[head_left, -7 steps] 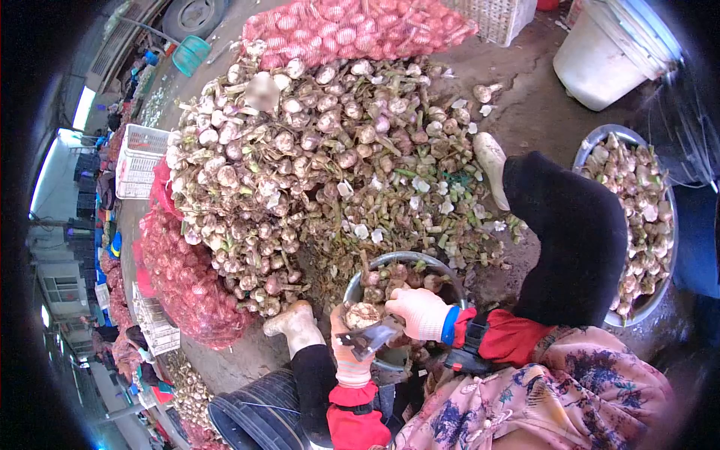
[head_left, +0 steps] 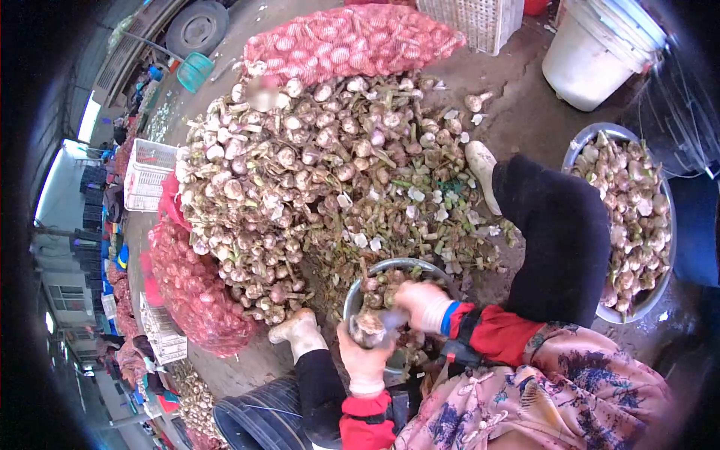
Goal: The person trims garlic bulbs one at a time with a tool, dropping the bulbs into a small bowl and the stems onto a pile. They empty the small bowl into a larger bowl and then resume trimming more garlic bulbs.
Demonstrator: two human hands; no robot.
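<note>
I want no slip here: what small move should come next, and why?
Probably steady the garlic bulb in the left hand before any cut. The grey blade at the right hand is motion-blurred and right beside the bulb; whether they touch can't be told, and the left hand is close by.

— What colours ring the heap of cream-and-purple garlic bulbs [head_left: 300,154]?
— Above the heap, a long pink-red mesh sack [head_left: 352,41]; to the heap's left, a white slatted plastic crate [head_left: 146,184].
— And below it?
— A pink fabric garment [head_left: 547,390] with a navy floral print, and red cloth sleeves [head_left: 506,337].
</note>
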